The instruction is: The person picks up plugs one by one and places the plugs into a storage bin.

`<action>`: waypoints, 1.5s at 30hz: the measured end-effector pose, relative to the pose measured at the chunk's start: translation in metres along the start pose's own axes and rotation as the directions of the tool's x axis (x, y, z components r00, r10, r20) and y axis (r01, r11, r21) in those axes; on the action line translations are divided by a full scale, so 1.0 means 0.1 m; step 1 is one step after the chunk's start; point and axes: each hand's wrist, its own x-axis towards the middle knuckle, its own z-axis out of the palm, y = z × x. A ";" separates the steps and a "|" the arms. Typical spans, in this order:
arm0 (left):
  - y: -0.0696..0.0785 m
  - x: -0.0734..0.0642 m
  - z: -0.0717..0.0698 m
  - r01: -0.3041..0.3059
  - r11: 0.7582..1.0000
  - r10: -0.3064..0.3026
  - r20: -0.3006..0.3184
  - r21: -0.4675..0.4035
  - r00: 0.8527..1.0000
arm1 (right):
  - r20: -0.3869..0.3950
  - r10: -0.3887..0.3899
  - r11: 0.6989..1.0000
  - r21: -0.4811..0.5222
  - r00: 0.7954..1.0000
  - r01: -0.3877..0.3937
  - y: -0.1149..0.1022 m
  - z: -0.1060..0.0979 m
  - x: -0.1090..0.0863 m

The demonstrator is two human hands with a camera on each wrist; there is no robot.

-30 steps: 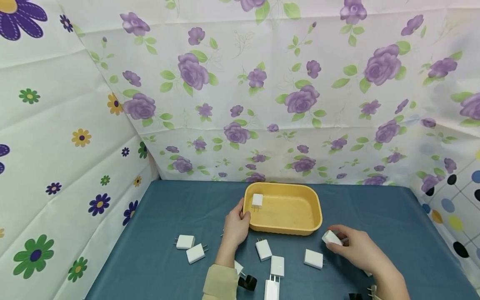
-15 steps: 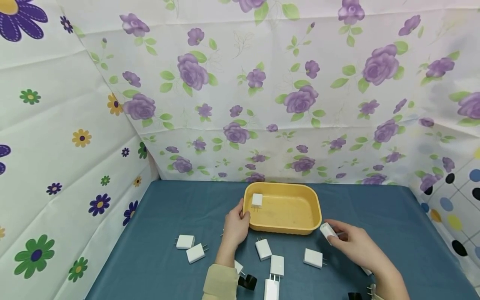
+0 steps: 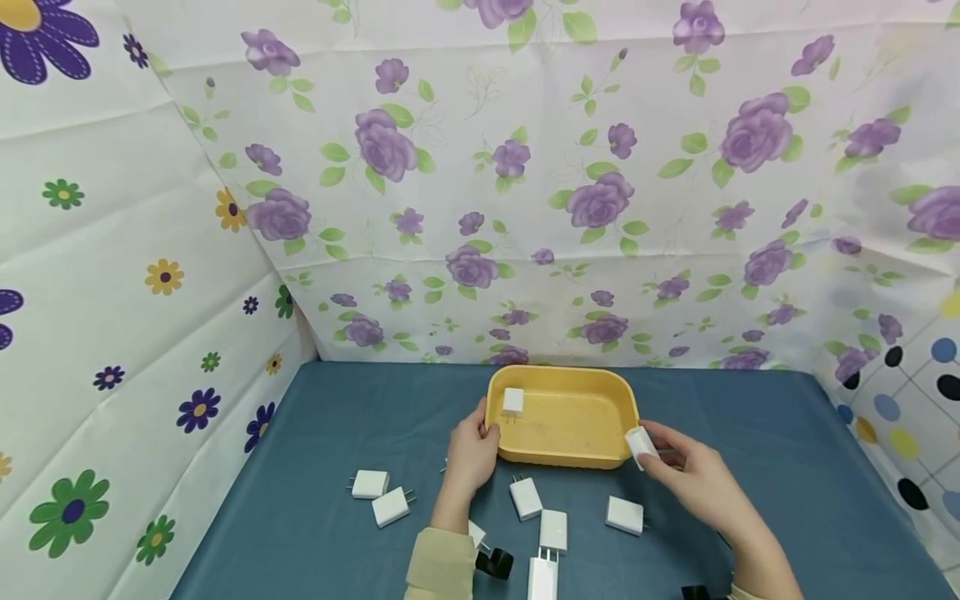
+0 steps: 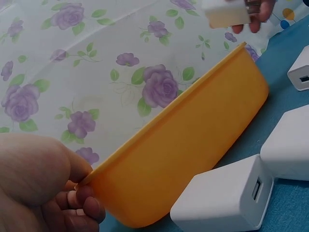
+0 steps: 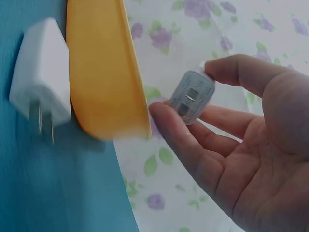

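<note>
A yellow plastic tray stands at the back of the table with one white USB wall charger lying in its left end. My left hand grips the tray's left rim, thumb and fingers on either side of the wall in the left wrist view. Another white wall charger is pinched between the thumb and fingers of my right hand, right at the tray's right rim. The right wrist view shows this charger's pronged face turned to the camera.
Several white chargers lie on the blue tabletop in front of the tray: a pair at the left, a few in the middle, one at the right. Flowered cloth hangs behind and at the sides.
My right hand has moved left and a little up with the charger, from beside the tray to its right rim. The left hand stays on the tray.
</note>
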 end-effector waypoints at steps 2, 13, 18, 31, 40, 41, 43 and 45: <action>0.00 0.00 0.01 -0.005 1.000 0.005 -0.002 0.002 1.000 | -0.017 -0.020 0.999 0.038 1.000 0.021 -0.05 0.05 0.03; -0.01 0.00 0.02 -0.011 1.000 0.010 -0.015 -0.025 1.000 | -0.006 -0.042 0.988 0.149 0.999 0.043 -0.29 0.48 0.41; 0.00 -0.01 0.02 -0.009 1.000 0.008 -0.022 -0.027 1.000 | -0.017 -0.011 0.979 0.204 1.000 0.015 -0.38 0.69 0.66; -0.02 0.00 0.03 -0.002 1.000 0.001 -0.024 -0.010 1.000 | -0.099 0.048 0.994 0.105 0.994 -0.037 -0.49 1.07 1.05; 0.00 0.00 0.02 0.011 1.000 -0.011 -0.019 -0.005 1.000 | -0.117 0.061 0.998 0.025 0.991 -0.059 -0.58 1.21 1.18; 0.01 0.00 0.02 0.009 1.000 -0.009 -0.017 -0.004 1.000 | -0.118 0.063 0.998 0.012 0.991 -0.062 -0.58 1.22 1.19; 0.01 0.00 0.02 0.004 1.000 -0.004 -0.013 -0.006 1.000 | -0.126 0.064 0.998 -0.015 0.990 -0.066 -0.57 1.25 1.22; 0.01 0.00 0.01 0.000 1.000 0.000 -0.010 -0.008 1.000 | -0.136 0.059 0.997 -0.039 0.989 -0.065 -0.57 1.27 1.25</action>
